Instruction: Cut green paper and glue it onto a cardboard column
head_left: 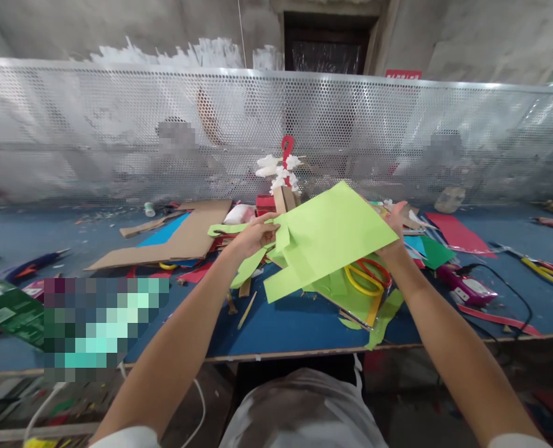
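We pinched sheet (337, 230) with left hand (259, 235); right hand (396, 225) splayed open at sheet's right edge; loose support risked sheet snagging on scissors (378, 291) beneath.

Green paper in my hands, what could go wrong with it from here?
The green paper might crease near the folded part your left hand grips. Its lower edge could catch the yellow-and-red scissor handles close by. The loose green scrap near the front edge of the table might get knocked off.
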Action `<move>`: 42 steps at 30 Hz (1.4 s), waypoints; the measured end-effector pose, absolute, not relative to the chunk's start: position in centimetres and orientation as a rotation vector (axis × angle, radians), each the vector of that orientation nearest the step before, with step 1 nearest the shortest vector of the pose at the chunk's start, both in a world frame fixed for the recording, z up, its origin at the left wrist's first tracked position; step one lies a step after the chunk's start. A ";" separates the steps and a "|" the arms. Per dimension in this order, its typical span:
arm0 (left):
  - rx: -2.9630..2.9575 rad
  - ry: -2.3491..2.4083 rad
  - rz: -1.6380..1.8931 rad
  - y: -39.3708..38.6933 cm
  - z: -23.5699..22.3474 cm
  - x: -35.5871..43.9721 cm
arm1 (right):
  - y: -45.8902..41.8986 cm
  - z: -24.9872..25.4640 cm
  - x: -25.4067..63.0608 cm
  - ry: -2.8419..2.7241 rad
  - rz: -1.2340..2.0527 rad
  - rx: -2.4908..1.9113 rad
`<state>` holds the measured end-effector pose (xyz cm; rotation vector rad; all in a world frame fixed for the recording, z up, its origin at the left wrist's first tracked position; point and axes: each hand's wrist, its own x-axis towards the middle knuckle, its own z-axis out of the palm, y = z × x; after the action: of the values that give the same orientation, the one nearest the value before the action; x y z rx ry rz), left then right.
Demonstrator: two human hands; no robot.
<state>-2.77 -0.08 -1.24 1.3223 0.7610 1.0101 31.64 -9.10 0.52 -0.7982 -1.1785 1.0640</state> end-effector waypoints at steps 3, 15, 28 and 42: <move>1.529 0.758 0.953 -0.2 -1.7 -2.5 | -9.5 0.7 30.8 -1.209 1.035 -0.965; 2.265 0.762 0.772 -0.7 -3.5 -0.3 | -7.9 0.4 30.3 -1.543 0.223 -1.187; 1.970 0.733 0.951 -1.0 -3.8 0.9 | -5.2 0.8 20.2 -2.200 0.119 -1.201; 2.641 1.153 0.560 -3.4 -1.3 -0.2 | -4.5 -1.7 22.5 -1.996 0.310 -1.159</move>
<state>-0.24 -3.39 -1.34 2.6408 1.1526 0.5597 22.54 -4.53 -1.71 -1.1590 -1.9961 0.3100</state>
